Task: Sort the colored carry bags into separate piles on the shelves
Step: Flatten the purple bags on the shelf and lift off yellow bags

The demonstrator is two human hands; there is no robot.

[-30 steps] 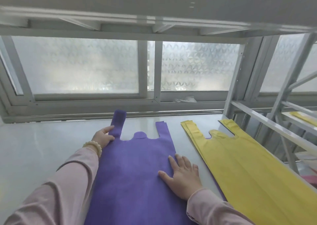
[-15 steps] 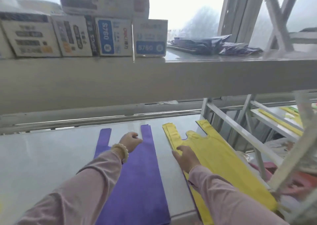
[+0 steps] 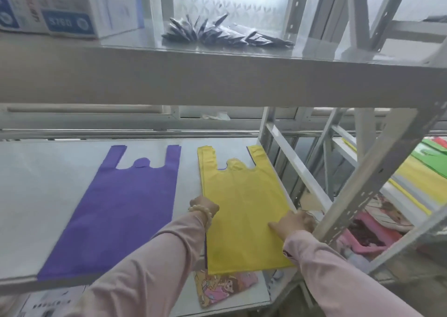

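On the middle shelf point(image 3: 36, 195) of a grey metal rack, two flat carry bags lie side by side, handles pointing away toward the frosted window. The purple carry bag point(image 3: 121, 212) fills the centre-left of the frame, well clear of both hands. Just right of it, with a narrow strip of bare shelf between, lies the yellow carry bag point(image 3: 242, 207), and both hands are on this one. The left hand point(image 3: 205, 204), with a bead bracelet point(image 3: 202, 211) at the wrist, rests at the bag's left edge; its fingers are hidden, so I cannot tell whether they are closed. The right hand point(image 3: 294, 222) grips the bag's right edge, thumb laid flat on the yellow fabric and fingers curled over the side. A thin purple edge shows under the yellow bag. On the upper shelf sit cardboard boxes point(image 3: 70, 9) at upper left and dark folded packets point(image 3: 225, 33). A cartoon-printed bag point(image 3: 222, 289) lies below, at the bottom centre.
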